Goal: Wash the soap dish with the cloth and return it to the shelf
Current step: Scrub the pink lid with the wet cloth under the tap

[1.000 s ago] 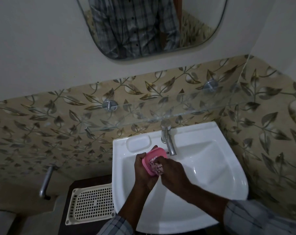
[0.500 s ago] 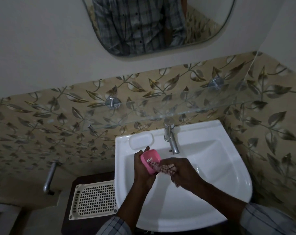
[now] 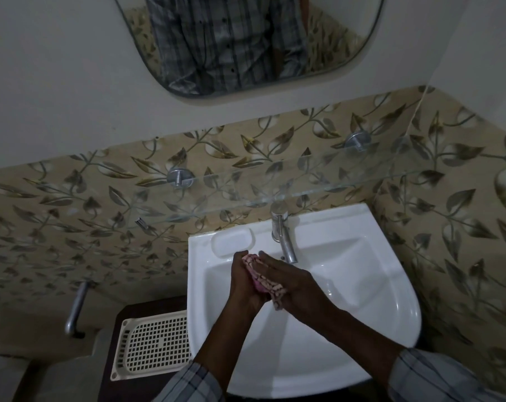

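Over the white sink (image 3: 370, 288), my left hand (image 3: 243, 282) holds the pink soap dish (image 3: 258, 285); only a thin pink edge of it shows between my palms. My right hand (image 3: 292, 285) presses a pink patterned cloth (image 3: 270, 284) flat against the dish, covering most of it. A tail of the cloth hangs below my right palm. The glass shelf (image 3: 275, 181) runs along the tiled wall above the sink and nothing stands on it.
A steel tap (image 3: 283, 236) stands at the sink's back, just right of my hands. A cream perforated tray (image 3: 150, 343) lies on a dark stand left of the sink. A metal handle (image 3: 76, 309) juts from the left wall. A mirror (image 3: 246, 39) hangs above.
My right hand has slid the cloth up over the dish, which showed its pink slotted face before and is now almost hidden between my hands.
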A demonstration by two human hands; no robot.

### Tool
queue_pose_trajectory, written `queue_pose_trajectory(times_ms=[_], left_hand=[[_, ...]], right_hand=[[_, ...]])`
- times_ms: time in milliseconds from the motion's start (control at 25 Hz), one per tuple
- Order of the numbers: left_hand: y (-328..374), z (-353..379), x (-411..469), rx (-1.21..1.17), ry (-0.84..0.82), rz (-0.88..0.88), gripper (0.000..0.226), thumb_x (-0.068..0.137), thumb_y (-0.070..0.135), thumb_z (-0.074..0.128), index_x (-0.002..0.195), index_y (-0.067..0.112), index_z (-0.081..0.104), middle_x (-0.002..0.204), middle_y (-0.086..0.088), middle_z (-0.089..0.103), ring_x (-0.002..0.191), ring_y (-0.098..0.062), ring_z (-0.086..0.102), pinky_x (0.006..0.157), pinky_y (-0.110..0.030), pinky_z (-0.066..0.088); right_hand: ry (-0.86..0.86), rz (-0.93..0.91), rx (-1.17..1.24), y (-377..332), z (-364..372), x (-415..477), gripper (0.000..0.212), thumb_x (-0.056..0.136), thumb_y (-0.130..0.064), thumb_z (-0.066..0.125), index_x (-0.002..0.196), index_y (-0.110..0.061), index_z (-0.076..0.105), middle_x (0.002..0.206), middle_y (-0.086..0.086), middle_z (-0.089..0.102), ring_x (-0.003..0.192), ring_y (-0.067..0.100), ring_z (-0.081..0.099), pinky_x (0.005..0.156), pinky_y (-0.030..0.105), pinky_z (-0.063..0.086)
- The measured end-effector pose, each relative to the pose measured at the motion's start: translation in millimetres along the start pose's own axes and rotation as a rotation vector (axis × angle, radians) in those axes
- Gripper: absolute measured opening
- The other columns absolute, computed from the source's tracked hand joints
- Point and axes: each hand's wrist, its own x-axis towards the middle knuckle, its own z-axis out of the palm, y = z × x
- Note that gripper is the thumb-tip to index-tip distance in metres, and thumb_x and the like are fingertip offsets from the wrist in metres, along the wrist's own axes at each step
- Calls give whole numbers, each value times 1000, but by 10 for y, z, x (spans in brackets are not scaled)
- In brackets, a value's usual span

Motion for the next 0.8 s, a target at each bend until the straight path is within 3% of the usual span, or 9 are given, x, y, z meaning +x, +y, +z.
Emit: queue_pose_trajectory(times_ms=[80,200,320,440,560,600,720,800], left_hand=[[-77,15,5,-42,-28,23,31,68,44,56,71,14,55,62,-7,61,65,-23,58,65,-29,47],[-123,-97,-11,-114,-34,-73,40,78,45,49,87,7,60,80,-15,64,82,-32,58,78,-40,48],[-1,-150,10,-177,-135,32,42,76,42,52,103,14,64,100,-14,65,96,-36,58,91,-50,44],[-20,-118,-3,-203,-226,151,41,74,38,61,111,19,64,98,-15,63,92,-33,59,85,-45,47],[-145,-106,5,-178,-215,169,39,76,43,60,107,20,67,88,-12,65,80,-29,62,78,-40,52],[-169,-132,5,-166,-206,140,44,79,49,58,110,19,67,92,-14,66,83,-31,64,80,-41,54],[-170,-250,-41,-137,-251,-64,79,85,70,46,131,7,59,118,-25,63,104,-39,61,88,-48,55],[-87,-304,-137,-75,-316,-119,69,90,52,48,136,1,53,115,-26,63,100,-39,62,85,-46,56]], right_hand=[[-60,-59,-35,-17,87,-65,75,74,20,61,142,-8,50,153,11,43,143,20,38,117,34,34],[-120,-125,-47,299,-117,-339,74,72,18,59,137,-17,58,146,5,52,137,15,47,109,40,44],[-6,257,191,371,-357,-340,71,73,10,54,127,-34,63,127,4,68,112,20,66,85,51,57],[69,401,356,81,-99,-107,79,70,13,51,130,-39,57,123,6,67,88,26,71,69,49,61],[-2,253,166,-154,277,-101,77,68,9,57,138,-24,53,138,3,54,121,17,55,101,35,51],[12,170,75,-119,313,-128,77,67,6,62,139,-20,51,138,4,53,126,17,50,105,35,48],[54,-112,-226,156,218,-184,74,60,0,68,130,-15,52,123,9,63,117,22,51,101,40,50],[-41,-297,-339,279,124,-181,61,67,3,66,125,-15,54,118,9,66,115,25,56,107,45,45]])
